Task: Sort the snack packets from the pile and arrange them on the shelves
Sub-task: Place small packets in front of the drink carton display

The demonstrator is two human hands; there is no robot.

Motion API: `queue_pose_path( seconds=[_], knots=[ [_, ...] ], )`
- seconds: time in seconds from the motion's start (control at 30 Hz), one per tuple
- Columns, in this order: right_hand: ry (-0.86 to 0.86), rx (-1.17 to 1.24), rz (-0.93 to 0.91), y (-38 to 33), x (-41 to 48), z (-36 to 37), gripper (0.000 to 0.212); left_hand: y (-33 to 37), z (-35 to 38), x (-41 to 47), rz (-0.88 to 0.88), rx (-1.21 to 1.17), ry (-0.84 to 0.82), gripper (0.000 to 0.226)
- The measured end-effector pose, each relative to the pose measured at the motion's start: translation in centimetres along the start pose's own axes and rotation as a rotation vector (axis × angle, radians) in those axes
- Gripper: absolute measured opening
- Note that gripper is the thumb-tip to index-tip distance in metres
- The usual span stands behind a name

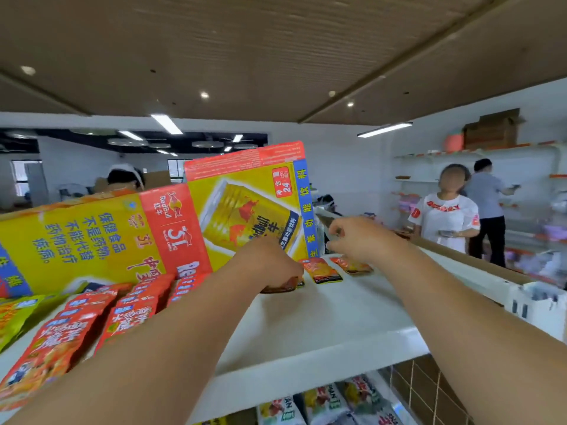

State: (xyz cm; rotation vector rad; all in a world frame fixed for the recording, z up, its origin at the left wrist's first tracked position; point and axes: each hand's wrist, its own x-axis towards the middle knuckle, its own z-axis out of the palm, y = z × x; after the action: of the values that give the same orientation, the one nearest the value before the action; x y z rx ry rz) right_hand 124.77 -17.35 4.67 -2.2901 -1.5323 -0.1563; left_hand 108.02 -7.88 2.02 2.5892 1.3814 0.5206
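The snack packets here are small, flat and shiny. Two small red packets (322,271), with orange on them and a black bottom edge, lie flat near the back edge of the white top shelf (306,332). They are side by side but not touching. A third one, the dark red packet (280,288), lies just to their left. It is mostly hidden under our left hand (270,266).

A big yellow and red cardboard box (122,237) stands along the back left of the shelf, with its print upside down. We cannot see what is inside it. In front of it, bigger red bags (92,317) stand in rows, and green bags (12,314) sit at the left edge. On the shelf below, white bags (325,403) lean in a row.

Both our arms reach out over the shelf. Our left hand is low, with its fingers curled down over the dark red packet, gripping it. Our right hand (359,240) is up in the air above the two red packets, fingers bent in. We cannot tell if it pinches anything.
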Motion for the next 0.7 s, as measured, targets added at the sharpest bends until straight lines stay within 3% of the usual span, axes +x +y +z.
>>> queue_pose_path(
  seconds=[0.13,0.33,0.6,0.7],
  knots=[
    [-0.149,-0.054,-0.119,1.5,5.2,-0.3,0.025,2.0,1.1,2.2,-0.101,0.015,-0.034,0.037],
    [-0.23,-0.144,-0.244,1.8,11.3,1.7,0.03,3.2,2.7,4.9,-0.244,0.07,-0.015,0.039],
    [-0.109,-0.005,-0.206,2.8,13.8,7.8,0.01,1.9,5.3,5.4,-0.285,0.082,0.103,0.048],
    [-0.097,0.05,-0.182,3.2,14.3,8.9,0.012,1.9,5.7,5.3,-0.294,0.069,0.115,0.05]
  ],
)
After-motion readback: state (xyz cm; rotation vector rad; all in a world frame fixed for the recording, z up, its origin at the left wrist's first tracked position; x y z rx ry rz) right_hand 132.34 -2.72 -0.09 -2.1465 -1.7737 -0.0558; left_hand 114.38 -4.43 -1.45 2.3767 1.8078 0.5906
